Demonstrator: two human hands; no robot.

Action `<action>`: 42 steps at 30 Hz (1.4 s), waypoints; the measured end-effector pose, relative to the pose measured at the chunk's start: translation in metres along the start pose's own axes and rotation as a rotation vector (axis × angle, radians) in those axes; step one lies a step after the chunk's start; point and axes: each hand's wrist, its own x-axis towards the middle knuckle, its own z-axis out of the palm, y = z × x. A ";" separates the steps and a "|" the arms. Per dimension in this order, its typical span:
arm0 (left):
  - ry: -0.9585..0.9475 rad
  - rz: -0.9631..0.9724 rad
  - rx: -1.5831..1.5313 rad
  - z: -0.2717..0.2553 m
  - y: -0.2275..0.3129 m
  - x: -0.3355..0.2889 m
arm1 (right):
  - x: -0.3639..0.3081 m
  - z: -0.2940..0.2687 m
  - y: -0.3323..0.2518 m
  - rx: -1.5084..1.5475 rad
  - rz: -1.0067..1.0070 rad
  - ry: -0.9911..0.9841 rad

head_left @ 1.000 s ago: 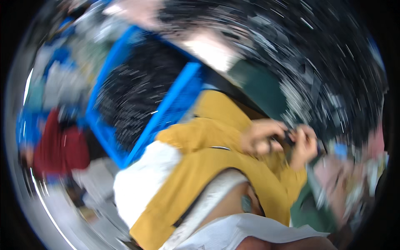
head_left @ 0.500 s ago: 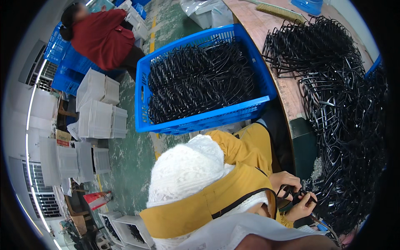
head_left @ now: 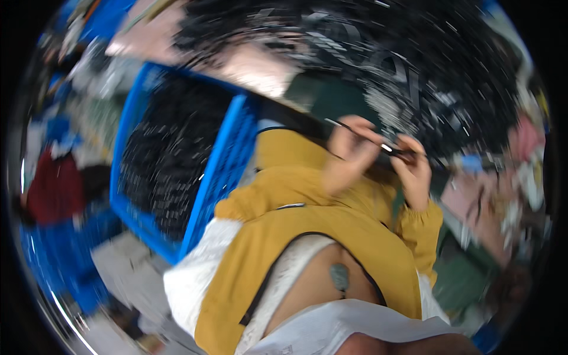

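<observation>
In front of my yellow apron, both hands hold one slim, shiny black curved piece (head_left: 387,148) that looks like part of a glasses frame; motion blurs its exact kind. My left hand (head_left: 353,155) has its fingers closed around the end toward the left. At the other end my right hand (head_left: 413,170) pinches it with thumb and fingers. Just beyond the hands lies a pile of small clear bits (head_left: 383,105) on a dark green surface (head_left: 331,97). Behind it spreads a large heap of similar black curved pieces (head_left: 438,65).
To my left stands a blue plastic crate (head_left: 222,168) full of black pieces. A pinkish tabletop (head_left: 254,68) shows between crate and heap. At far left are a person in red (head_left: 56,183) and stacked blue crates (head_left: 65,254). Blurred small items lie at the right.
My view has swung to the right, so the crate now appears further left and the hands nearer the middle. Both hands still hold the black piece between them.
</observation>
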 end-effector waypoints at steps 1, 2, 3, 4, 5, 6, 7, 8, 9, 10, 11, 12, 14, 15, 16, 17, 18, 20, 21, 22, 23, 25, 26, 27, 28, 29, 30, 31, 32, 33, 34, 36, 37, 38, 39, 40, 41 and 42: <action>0.076 0.024 -0.055 -0.002 0.008 0.008 | 0.004 -0.002 -0.010 -0.057 -0.051 -0.050; 0.083 -0.021 -0.076 -0.009 0.016 0.013 | 0.013 -0.001 -0.019 -0.081 -0.070 -0.146; 0.082 -0.082 -0.059 -0.012 0.021 0.017 | 0.023 -0.003 -0.031 -0.201 -0.147 -0.119; 0.072 -0.113 -0.045 -0.021 0.026 0.021 | 0.041 0.006 -0.038 -0.299 -0.244 -0.143; -0.028 -0.116 -0.042 -0.024 0.027 0.025 | 0.061 0.015 -0.044 -0.477 -0.371 -0.078; -0.040 -0.121 -0.022 -0.029 0.027 0.027 | 0.084 0.028 -0.046 -0.635 -0.527 -0.018; -0.051 -0.125 0.018 -0.032 0.025 0.028 | 0.106 0.042 -0.047 -0.826 -0.560 0.051; -0.059 -0.116 0.052 -0.034 0.023 0.030 | 0.126 0.056 -0.045 -1.008 -0.592 0.111; -0.097 -0.108 0.076 -0.036 0.020 0.030 | 0.144 0.067 -0.044 -1.108 -0.565 0.110; -0.076 -0.102 0.100 -0.036 0.018 0.031 | 0.156 0.072 -0.042 -1.223 -0.459 0.052; -0.085 -0.097 0.113 -0.036 0.016 0.032 | 0.165 0.072 -0.040 -1.171 -0.435 0.023; -0.096 -0.088 0.117 -0.036 0.015 0.033 | 0.173 0.069 -0.040 -1.139 -0.336 -0.054; -0.104 -0.083 0.169 -0.036 0.014 0.034 | 0.179 0.057 -0.041 -1.040 -0.232 -0.140; -0.109 -0.079 0.181 -0.036 0.013 0.034 | 0.178 0.048 -0.044 -1.010 -0.191 -0.198; -0.106 -0.063 0.189 -0.037 0.013 0.034 | 0.175 0.040 -0.047 -0.934 -0.226 -0.240; -0.109 -0.061 0.204 -0.037 0.013 0.034 | 0.168 0.033 -0.050 -0.871 -0.190 -0.292; -0.109 -0.075 0.194 -0.038 0.012 0.033 | 0.158 0.027 -0.053 -0.807 -0.093 -0.409; -0.118 -0.067 0.168 -0.038 0.012 0.034 | 0.125 0.019 -0.057 -0.573 0.037 -0.528; -0.127 -0.089 0.156 -0.039 0.014 0.034 | 0.104 0.014 -0.059 -0.496 0.043 -0.500; -0.129 -0.104 0.168 -0.038 0.015 0.034 | 0.081 0.009 -0.059 -0.467 0.122 -0.473; -0.120 -0.132 0.162 -0.039 0.019 0.035 | 0.060 0.002 -0.061 -0.205 0.216 -0.432; -0.127 -0.211 0.151 -0.038 0.026 0.036 | 0.021 -0.011 -0.058 0.069 0.416 -0.269; -0.103 -0.256 0.132 -0.036 0.029 0.036 | 0.007 -0.016 -0.056 0.162 0.366 -0.219; -0.099 -0.285 0.116 -0.034 0.032 0.035 | -0.003 -0.016 -0.050 0.260 0.197 -0.158; -0.051 -0.322 0.123 -0.031 0.033 0.034 | -0.011 -0.015 -0.045 0.362 -0.005 -0.106; -0.058 -0.385 0.099 -0.027 0.033 0.031 | -0.013 -0.017 -0.040 0.298 -0.062 -0.039; -0.161 -0.466 0.156 -0.022 0.031 0.028 | -0.015 -0.016 -0.037 0.145 -0.100 0.029; -0.301 -0.630 0.134 -0.016 0.027 0.021 | -0.016 -0.018 -0.035 0.119 -0.145 0.045; -0.368 -0.800 0.152 -0.009 0.022 0.015 | -0.015 -0.018 -0.032 0.060 -0.112 0.058; -0.460 -0.948 0.142 -0.004 0.016 0.009 | -0.018 -0.019 -0.032 0.144 -0.147 0.071; -0.510 -1.088 0.134 0.000 0.010 0.005 | -0.020 -0.021 -0.032 0.245 -0.182 0.095; -0.477 -1.123 0.123 0.002 0.003 0.000 | -0.025 -0.025 -0.031 0.181 -0.163 0.148; -0.490 -1.098 0.104 0.002 0.001 0.000 | -0.025 -0.027 -0.028 0.147 -0.129 0.164; -0.491 -1.094 0.111 0.001 0.000 0.001 | -0.026 -0.029 -0.026 0.128 -0.101 0.168; -0.480 -1.080 0.126 0.000 0.001 0.003 | -0.024 -0.031 -0.023 0.106 -0.117 0.094; -0.498 -1.070 0.132 -0.001 0.001 0.005 | -0.024 -0.031 -0.019 0.083 -0.173 0.092; -0.500 -1.053 0.138 -0.001 0.002 0.006 | -0.021 -0.032 -0.014 0.044 -0.175 0.072; -0.507 -1.046 0.129 -0.002 0.002 0.007 | -0.021 -0.032 -0.009 0.037 -0.224 0.045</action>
